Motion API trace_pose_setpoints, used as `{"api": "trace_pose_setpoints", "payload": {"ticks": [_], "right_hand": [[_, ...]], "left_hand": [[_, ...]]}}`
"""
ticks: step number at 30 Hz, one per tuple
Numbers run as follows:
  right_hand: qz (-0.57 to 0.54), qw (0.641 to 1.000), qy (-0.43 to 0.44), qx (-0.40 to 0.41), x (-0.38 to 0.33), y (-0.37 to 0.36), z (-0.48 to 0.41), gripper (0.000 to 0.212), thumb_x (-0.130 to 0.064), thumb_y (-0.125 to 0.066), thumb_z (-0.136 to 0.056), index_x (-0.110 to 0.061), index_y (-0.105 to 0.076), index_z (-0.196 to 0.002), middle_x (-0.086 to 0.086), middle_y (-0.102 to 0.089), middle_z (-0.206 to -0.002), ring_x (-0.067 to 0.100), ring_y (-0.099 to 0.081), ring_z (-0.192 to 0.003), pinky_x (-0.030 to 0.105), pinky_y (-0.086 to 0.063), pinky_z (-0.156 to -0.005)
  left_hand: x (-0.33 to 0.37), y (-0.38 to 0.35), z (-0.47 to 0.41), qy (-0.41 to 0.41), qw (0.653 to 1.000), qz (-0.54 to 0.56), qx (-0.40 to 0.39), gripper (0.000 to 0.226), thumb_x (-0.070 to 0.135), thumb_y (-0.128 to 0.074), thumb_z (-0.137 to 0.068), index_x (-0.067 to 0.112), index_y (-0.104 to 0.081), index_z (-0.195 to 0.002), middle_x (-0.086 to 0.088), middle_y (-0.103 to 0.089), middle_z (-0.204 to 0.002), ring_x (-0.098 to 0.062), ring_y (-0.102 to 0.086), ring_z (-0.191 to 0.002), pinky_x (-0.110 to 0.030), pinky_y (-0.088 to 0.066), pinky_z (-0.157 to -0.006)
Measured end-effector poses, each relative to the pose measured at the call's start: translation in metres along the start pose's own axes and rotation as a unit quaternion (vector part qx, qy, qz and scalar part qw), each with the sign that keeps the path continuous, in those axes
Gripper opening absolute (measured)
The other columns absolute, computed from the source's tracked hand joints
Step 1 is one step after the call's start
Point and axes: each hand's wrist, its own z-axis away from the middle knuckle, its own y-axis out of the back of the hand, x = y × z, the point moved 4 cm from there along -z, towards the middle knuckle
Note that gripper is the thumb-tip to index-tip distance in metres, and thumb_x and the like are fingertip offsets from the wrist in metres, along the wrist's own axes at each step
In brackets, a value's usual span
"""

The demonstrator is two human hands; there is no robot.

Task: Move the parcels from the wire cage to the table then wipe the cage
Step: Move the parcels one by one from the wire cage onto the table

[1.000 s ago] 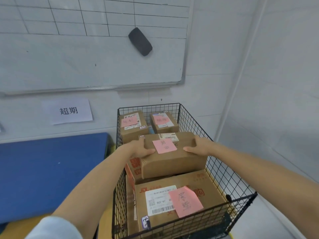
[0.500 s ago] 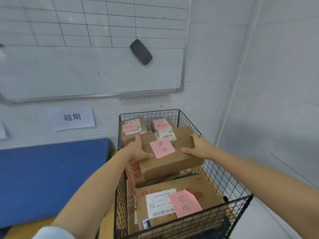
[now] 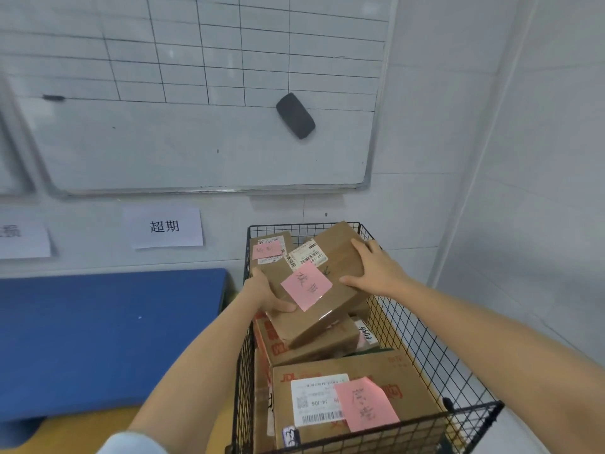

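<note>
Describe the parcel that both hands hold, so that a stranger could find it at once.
Find the black wire cage right of the blue table. Topmost among its brown parcels is one parcel with a pink note. Only this one is tilted, gripped by the left hand and the right hand.

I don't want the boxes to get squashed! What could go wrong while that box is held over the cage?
The held parcel is tilted, gripped only at two ends by the left grip and right grip, so it could slip onto the parcels below. On its way to the blue table, it might catch the wire cage wall. Its pink note could perhaps rub off.
</note>
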Motion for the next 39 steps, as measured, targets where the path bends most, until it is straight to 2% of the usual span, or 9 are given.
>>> {"api": "trace_pose_setpoints", "payload": {"ticks": [5, 9, 13, 18, 23, 27, 30, 32, 39], "right_hand": [[-0.036, 0.991, -0.106, 0.08, 0.006, -0.012, 0.014, 0.11, -0.057, -0.073, -0.073, -0.024, -0.004, -0.152, 0.016, -0.01, -0.155, 0.034, -0.013, -0.142, 0.052, -0.033, -0.107], [-0.227, 0.953, -0.196, 0.051, 0.01, -0.04, 0.029, 0.113, -0.05, -0.072, -0.078, -0.023, 0.01, -0.151, 0.022, -0.017, -0.148, 0.038, -0.037, -0.129, 0.049, -0.04, -0.101], [-0.294, 0.944, -0.147, 0.019, -0.009, -0.05, 0.03, 0.115, -0.034, -0.074, -0.082, -0.022, 0.019, -0.15, 0.02, 0.0, -0.154, 0.035, -0.036, -0.135, 0.041, -0.031, -0.11], [-0.247, 0.966, -0.051, 0.054, -0.017, -0.032, 0.017, 0.109, -0.018, -0.073, -0.083, -0.025, 0.011, -0.152, 0.009, 0.013, -0.16, 0.023, 0.004, -0.148, 0.037, -0.008, -0.117], [-0.217, 0.976, -0.012, 0.034, -0.007, -0.034, 0.024, 0.104, -0.023, -0.071, -0.085, -0.031, 0.009, -0.152, 0.005, 0.008, -0.161, 0.022, -0.012, -0.147, 0.038, -0.02, -0.115], [-0.208, 0.978, -0.031, -0.01, 0.008, -0.053, 0.026, 0.101, -0.03, -0.069, -0.086, -0.022, 0.004, -0.154, 0.004, -0.004, -0.161, 0.023, -0.018, -0.146, 0.045, -0.023, -0.117], [-0.21, 0.977, -0.037, -0.021, 0.016, -0.058, 0.025, 0.099, -0.028, -0.068, -0.087, -0.026, 0.005, -0.153, 0.0, -0.001, -0.162, 0.022, -0.02, -0.145, 0.048, -0.027, -0.116], [-0.22, 0.975, -0.036, -0.025, 0.018, -0.058, 0.023, 0.102, -0.027, -0.069, -0.086, -0.028, 0.007, -0.153, -0.002, -0.001, -0.162, 0.02, -0.02, -0.145, 0.048, -0.028, -0.115], [-0.226, 0.972, -0.032, -0.047, 0.024, -0.06, 0.018, 0.108, -0.031, -0.071, -0.084, -0.028, 0.013, -0.152, -0.007, 0.0, -0.161, 0.016, -0.016, -0.146, 0.048, -0.032, -0.114]], "left_hand": [[-0.003, -0.003, -0.003, 0.008, 1.0, -0.019, 0.008, 0.134, 0.04, -0.093, -0.047, 0.014, -0.008, -0.148, -0.012, -0.036, -0.147, -0.031, -0.041, -0.132, -0.046, -0.039, -0.108], [-0.005, -0.004, -0.005, 0.011, 1.0, -0.011, 0.011, 0.14, 0.045, -0.093, -0.039, 0.015, -0.01, -0.147, -0.011, -0.034, -0.148, -0.03, -0.04, -0.133, -0.048, -0.04, -0.107], [0.009, -0.008, 0.01, -0.017, 1.0, 0.024, -0.002, 0.131, 0.044, -0.093, -0.045, 0.009, -0.013, -0.143, -0.008, -0.041, -0.141, -0.027, -0.044, -0.129, -0.043, -0.044, -0.104], [0.018, -0.024, 0.012, -0.04, 0.998, 0.054, -0.012, 0.115, 0.042, -0.085, -0.065, 0.001, -0.01, -0.142, -0.013, -0.044, -0.14, -0.029, -0.048, -0.126, -0.039, -0.046, -0.101], [0.015, -0.027, 0.015, -0.054, 0.998, -0.027, -0.008, 0.113, 0.053, -0.08, -0.066, 0.003, -0.015, -0.144, -0.011, -0.05, -0.136, -0.027, -0.054, -0.12, -0.041, -0.05, -0.096], [0.017, -0.037, 0.016, -0.085, 0.991, -0.1, -0.016, 0.095, 0.04, -0.081, -0.071, 0.011, -0.019, -0.137, -0.006, -0.056, -0.124, -0.023, -0.06, -0.107, -0.04, -0.052, -0.092], [0.023, -0.048, 0.015, -0.113, 0.992, -0.043, -0.047, 0.12, 0.03, -0.082, -0.07, 0.021, 0.007, -0.15, -0.011, -0.041, -0.141, -0.027, -0.052, -0.121, -0.044, -0.043, -0.104], [0.026, -0.053, 0.015, -0.138, 0.988, -0.022, -0.063, 0.127, 0.026, -0.079, -0.075, 0.033, 0.027, -0.146, -0.012, -0.03, -0.148, -0.029, -0.046, -0.127, -0.045, -0.037, -0.109], [0.03, -0.051, 0.004, -0.142, 0.987, -0.011, -0.078, 0.119, 0.029, -0.08, -0.075, 0.046, 0.013, -0.147, -0.012, -0.009, -0.153, -0.037, -0.029, -0.138, -0.048, -0.03, -0.113]]}}
